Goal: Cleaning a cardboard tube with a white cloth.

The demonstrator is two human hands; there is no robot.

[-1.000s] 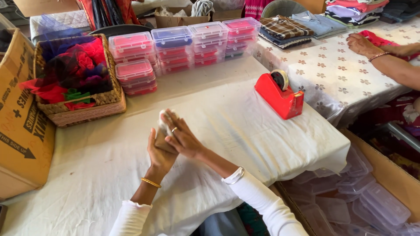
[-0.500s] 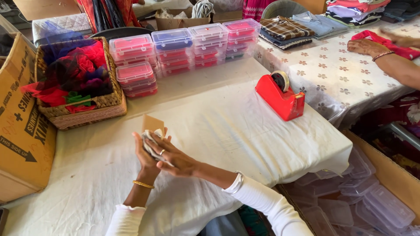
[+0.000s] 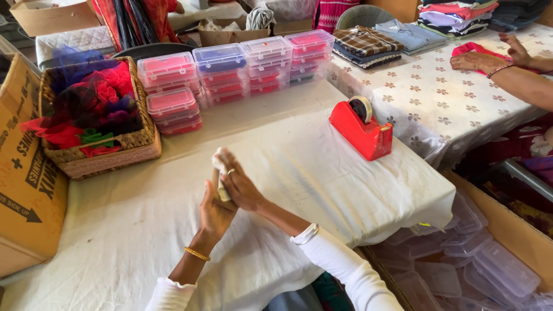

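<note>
A small pale roll (image 3: 219,167), cloth or paper, I cannot tell which, stands between both palms above the white table (image 3: 322,173). The left hand (image 3: 214,212) backs it from below; the right hand (image 3: 241,187) lies flat over it, fingers closed against it, so only its top end shows. Beyond sits a red tape dispenser (image 3: 362,130). Clear lidded boxes (image 3: 230,66) with red and blue contents stand stacked along the far edge. A wicker basket (image 3: 103,152) of red and purple fabric is at left, beside a brown carton (image 3: 26,173) bearing black arrows and lettering. Empty clear tubs (image 3: 461,259) lie in a box below right.
</note>
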